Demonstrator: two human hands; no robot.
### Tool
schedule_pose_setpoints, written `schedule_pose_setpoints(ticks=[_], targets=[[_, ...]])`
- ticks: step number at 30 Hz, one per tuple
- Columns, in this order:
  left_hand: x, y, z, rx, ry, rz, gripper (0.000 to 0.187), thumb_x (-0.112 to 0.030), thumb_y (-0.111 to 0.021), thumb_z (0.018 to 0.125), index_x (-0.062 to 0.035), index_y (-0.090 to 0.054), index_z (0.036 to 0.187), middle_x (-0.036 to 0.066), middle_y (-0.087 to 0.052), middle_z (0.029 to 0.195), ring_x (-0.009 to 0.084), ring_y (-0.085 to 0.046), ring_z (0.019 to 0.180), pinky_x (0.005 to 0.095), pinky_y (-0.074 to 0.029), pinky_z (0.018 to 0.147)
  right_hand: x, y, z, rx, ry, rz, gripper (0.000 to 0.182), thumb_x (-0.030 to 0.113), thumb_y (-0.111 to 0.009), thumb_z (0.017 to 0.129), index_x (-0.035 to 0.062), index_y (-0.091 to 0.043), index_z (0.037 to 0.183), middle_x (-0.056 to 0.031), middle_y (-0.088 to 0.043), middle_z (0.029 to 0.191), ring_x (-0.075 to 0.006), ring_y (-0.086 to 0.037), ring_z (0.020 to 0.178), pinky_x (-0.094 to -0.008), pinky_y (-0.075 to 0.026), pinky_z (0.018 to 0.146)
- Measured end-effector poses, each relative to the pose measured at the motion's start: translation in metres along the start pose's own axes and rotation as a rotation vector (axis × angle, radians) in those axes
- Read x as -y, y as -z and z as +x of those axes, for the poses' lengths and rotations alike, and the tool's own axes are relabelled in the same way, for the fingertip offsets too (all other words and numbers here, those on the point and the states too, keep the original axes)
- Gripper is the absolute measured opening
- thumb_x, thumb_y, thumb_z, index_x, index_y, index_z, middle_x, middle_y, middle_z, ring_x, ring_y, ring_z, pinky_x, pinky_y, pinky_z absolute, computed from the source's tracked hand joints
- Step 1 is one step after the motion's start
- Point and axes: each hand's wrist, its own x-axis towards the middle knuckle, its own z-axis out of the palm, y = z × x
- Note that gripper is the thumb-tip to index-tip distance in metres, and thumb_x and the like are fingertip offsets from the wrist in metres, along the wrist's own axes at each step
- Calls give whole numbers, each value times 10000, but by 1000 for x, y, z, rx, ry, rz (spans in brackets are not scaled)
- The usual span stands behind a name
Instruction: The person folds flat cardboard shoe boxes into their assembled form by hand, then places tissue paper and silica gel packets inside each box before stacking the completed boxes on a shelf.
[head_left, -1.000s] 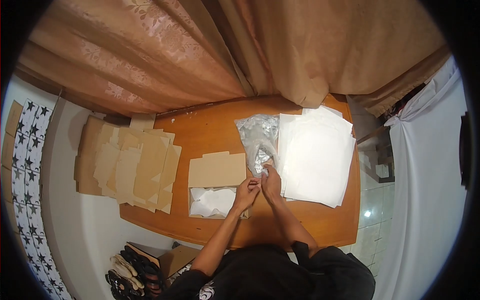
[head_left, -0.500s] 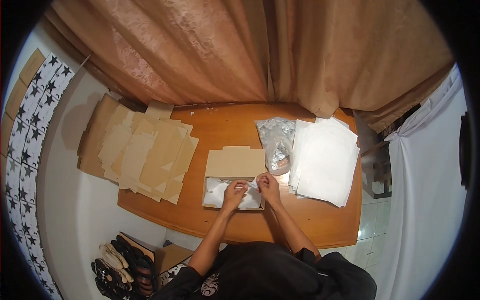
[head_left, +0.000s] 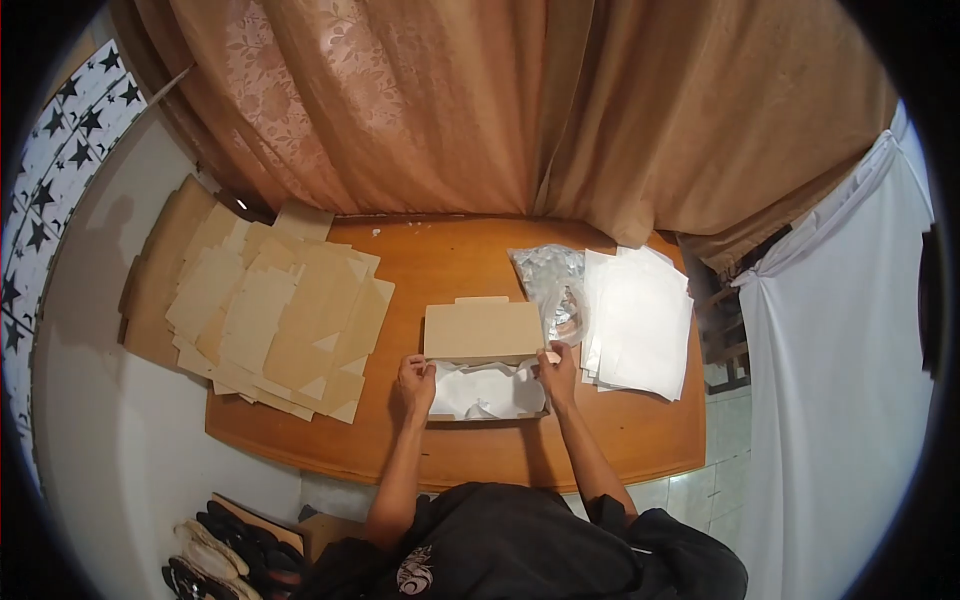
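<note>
A brown cardboard box stands on the table with its lid tilted up and back. White paper lines its inside and covers whatever lies beneath. Near the front of the paper sits a small whitish piece, too small to make out. My left hand grips the box's left edge, fingers closed on it. At the opposite end, my right hand pinches the right edge close to the lid's hinge.
Flat cardboard pieces are heaped on the left of the wooden table. Right of the box lie a clear plastic bag holding small packets and a stack of white sheets. Several sandals sit below at lower left.
My hands have parted from above the paper to the two ends of the box. The small white item between my fingers is gone from them, and a small piece shows on the paper.
</note>
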Motion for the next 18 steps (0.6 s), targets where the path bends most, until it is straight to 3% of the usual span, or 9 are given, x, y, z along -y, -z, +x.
schedule_pose_setpoints(ticks=[1,2,3,5,9,11,12,14,18], targets=[[18,0,15,9,14,102,354,-175,-709,896,-7,-572,1175,107,-661,1036,177,-654,812,314,-562,621,-11,2,10,8,-82,-8,565,176,-677,946,-23,-394,1393,-207,-570,1234,-221,-699,707,-317,-580,574],[27,1,23,15,27,205,473,-209,-737,874,19,-540,1239,140,-666,1081,206,-666,829,323,-561,622,-10,3,12,-4,-81,-12,565,176,-677,946,-23,-394,1393,-207,-570,1234,-221,-699,707,-317,-580,574],[12,4,22,26,21,200,473,-209,-737,874,19,-540,1239,140,-666,1081,206,-666,829,323,-561,622,-8,3,15,27,-206,146,600,166,-671,947,-20,-356,1422,-209,-563,1240,-229,-700,711,-329,-587,580],[-36,12,14,225,335,73,698,-271,-733,885,25,-396,1420,168,-633,1206,237,-672,895,334,-567,657,-6,-1,21,46,-351,338,681,158,-658,951,18,-263,1489,-196,-557,1228,-233,-702,730,-344,-592,593],[-37,20,26,297,288,5,850,-314,-728,899,6,-252,1526,185,-587,1276,265,-666,955,346,-580,697,20,-8,16,9,-370,281,684,234,-657,965,69,-272,1505,-169,-568,1198,-216,-685,731,-323,-570,591],[-31,21,31,346,212,-52,919,-440,-700,911,-13,-203,1555,198,-571,1284,277,-655,992,359,-590,736,19,-8,16,99,-325,342,643,411,-618,979,110,-337,1473,-125,-577,1163,-191,-654,761,-343,-549,665],[-33,23,31,350,213,-54,919,-440,-700,911,-13,-203,1555,198,-571,1284,277,-655,992,359,-590,736,16,-10,15,94,-325,340,643,411,-618,979,110,-337,1473,-125,-577,1163,-191,-654,761,-343,-549,665],[-38,25,31,391,272,-111,928,-602,-617,917,-22,-239,1535,185,-526,1340,299,-635,1050,413,-583,812,11,-12,13,6,-331,465,598,574,-550,968,124,-457,1351,-89,-576,1125,-205,-631,824,-370,-522,749],[-25,33,24,363,355,-375,897,-676,-523,932,-31,-277,1505,175,-465,1403,321,-593,1130,470,-558,877,-20,3,15,-59,-408,694,574,637,-512,955,120,-522,1204,-66,-576,1089,-228,-622,906,-398,-503,803]])
